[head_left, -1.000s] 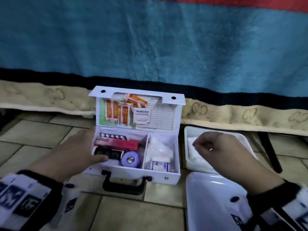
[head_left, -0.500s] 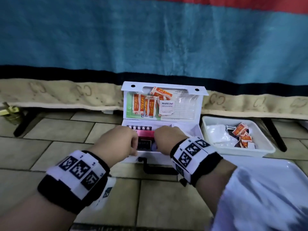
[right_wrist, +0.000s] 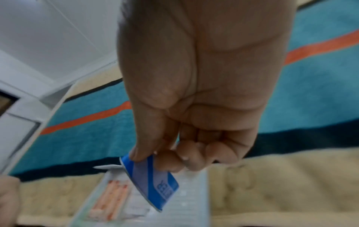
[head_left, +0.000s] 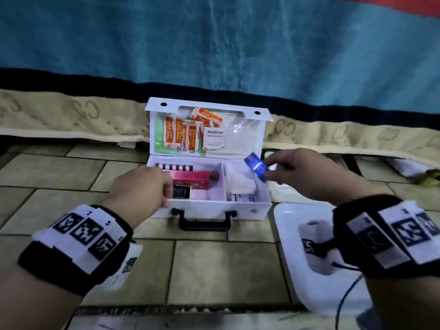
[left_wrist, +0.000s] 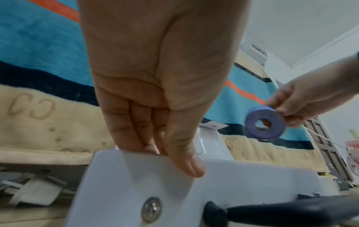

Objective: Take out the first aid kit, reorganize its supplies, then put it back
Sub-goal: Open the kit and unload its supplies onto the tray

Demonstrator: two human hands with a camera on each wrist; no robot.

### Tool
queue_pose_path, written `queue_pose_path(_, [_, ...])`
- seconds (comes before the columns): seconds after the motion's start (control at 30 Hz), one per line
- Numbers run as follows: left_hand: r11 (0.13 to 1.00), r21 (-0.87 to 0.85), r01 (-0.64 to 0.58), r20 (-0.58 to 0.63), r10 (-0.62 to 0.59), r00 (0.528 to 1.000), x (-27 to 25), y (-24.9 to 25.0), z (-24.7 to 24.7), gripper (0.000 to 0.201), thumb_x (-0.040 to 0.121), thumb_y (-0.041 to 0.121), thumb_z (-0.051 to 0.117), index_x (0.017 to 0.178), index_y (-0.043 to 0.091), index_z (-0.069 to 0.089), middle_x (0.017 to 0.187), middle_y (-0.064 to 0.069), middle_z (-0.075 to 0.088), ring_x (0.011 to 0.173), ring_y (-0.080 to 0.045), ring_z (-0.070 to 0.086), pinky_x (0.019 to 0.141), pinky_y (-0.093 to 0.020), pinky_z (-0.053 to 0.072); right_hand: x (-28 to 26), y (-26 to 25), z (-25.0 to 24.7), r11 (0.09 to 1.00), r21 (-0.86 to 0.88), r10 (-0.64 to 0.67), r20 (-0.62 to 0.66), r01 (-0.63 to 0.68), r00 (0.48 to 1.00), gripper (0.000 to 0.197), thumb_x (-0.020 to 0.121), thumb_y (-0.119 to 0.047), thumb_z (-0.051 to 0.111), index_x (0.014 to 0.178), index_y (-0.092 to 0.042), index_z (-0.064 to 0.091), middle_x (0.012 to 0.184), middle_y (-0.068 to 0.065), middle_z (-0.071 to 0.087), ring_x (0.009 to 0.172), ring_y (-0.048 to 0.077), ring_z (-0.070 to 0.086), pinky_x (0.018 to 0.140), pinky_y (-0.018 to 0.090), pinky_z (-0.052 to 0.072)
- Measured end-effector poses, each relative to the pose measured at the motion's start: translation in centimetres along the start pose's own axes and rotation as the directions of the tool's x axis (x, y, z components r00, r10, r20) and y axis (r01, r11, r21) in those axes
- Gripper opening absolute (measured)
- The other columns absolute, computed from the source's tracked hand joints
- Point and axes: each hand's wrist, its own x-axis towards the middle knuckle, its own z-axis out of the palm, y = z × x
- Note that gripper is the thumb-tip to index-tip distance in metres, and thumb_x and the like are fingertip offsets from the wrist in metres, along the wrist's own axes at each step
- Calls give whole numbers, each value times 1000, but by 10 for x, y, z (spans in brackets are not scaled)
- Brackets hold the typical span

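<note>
The white first aid kit point(head_left: 214, 208) stands open on the tiled floor, its lid upright with orange plasters point(head_left: 181, 134) and an alcohol pad tucked in it. My left hand point(head_left: 166, 194) grips the kit's front left wall point(left_wrist: 233, 192), thumb outside and fingers inside. My right hand point(head_left: 269, 167) pinches a blue tape roll point(head_left: 256, 166) in the air above the right compartment; the left wrist view shows the roll point(left_wrist: 264, 124) end on, and the right wrist view shows its blue label point(right_wrist: 153, 181). A pink box point(head_left: 192, 181) and a pill strip point(head_left: 173, 167) lie in the left compartment, white gauze point(head_left: 240, 184) in the right.
A white tray point(head_left: 281, 191) sits just right of the kit, partly behind my right hand. A larger white tray point(head_left: 290, 225) lies nearer me on the right. A blue and beige blanket point(head_left: 71, 115) hangs down behind the kit. The kit's black handle point(head_left: 204, 222) faces me.
My right hand has taken the blue tape roll out of the left compartment and lifted it to the right. My left hand has stayed on the kit's front wall.
</note>
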Motion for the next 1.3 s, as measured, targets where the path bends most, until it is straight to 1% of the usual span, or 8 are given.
queue_pose_path(0.2, [1000,19,12,12,-12,1000,0,3,-3,23,68,20,80,61,29,60,69,14,61,76,-12,60,63,-24,42,-35,75,14,911,-329,302,116,-250,946,11,87,-29,60,96,-31,65,82,-3,62,75,16,55,65,24,41])
queue_pose_path(0.3, [999,46,25,13,-26,1000,1,4,-2,24,69,20,79,59,28,59,67,13,61,74,-11,58,62,-24,41,-39,89,43,883,-388,303,38,-266,952,18,87,-28,56,101,-32,66,98,-1,65,91,21,60,79,31,49])
queue_pose_path(0.67, [999,-27,47,-36,-48,998,-10,5,-4,17,71,21,79,65,28,65,65,14,64,63,1,54,51,-20,32,-26,74,36,868,-425,259,-53,-257,964,21,87,-31,54,105,-27,63,104,1,66,97,22,61,71,27,44])
queue_pose_path(0.83, [989,-133,62,-43,-68,997,-12,2,-5,15,66,21,82,64,26,68,65,10,66,61,1,56,50,-19,33,6,12,37,965,-262,-21,7,22,1000,19,86,-32,56,103,-29,64,96,-2,67,87,17,62,76,30,50])
queue_pose_path(0.97, [983,-157,94,-29,-100,995,-10,0,-4,16,66,22,82,64,27,67,68,10,68,64,-4,57,54,-18,37,45,-36,67,908,-278,-250,242,314,937,28,93,-16,47,114,-23,64,113,2,63,93,20,59,80,34,50])
queue_pose_path(1.03, [979,-173,103,-9,-106,994,-9,-2,-4,18,66,24,83,63,28,66,67,10,69,66,-6,60,57,-20,40,63,-52,85,860,-329,-267,359,389,894,37,92,-4,42,120,-18,62,122,7,60,108,26,56,92,35,47])
queue_pose_path(1.13, [977,-187,106,5,-107,994,-8,-3,-4,14,66,23,82,66,27,68,70,9,69,71,-9,62,59,-21,40,79,-69,105,783,-430,-243,455,450,857,35,92,-1,43,121,-9,59,120,10,61,108,27,57,82,30,43])
queue_pose_path(1.3, [964,-245,108,-13,-115,993,-7,-7,1,16,65,20,82,62,25,67,68,7,68,70,-11,62,52,-20,35,97,-76,124,793,-422,-286,380,440,880,22,92,-14,50,112,-9,57,110,11,63,100,26,59,73,28,41])
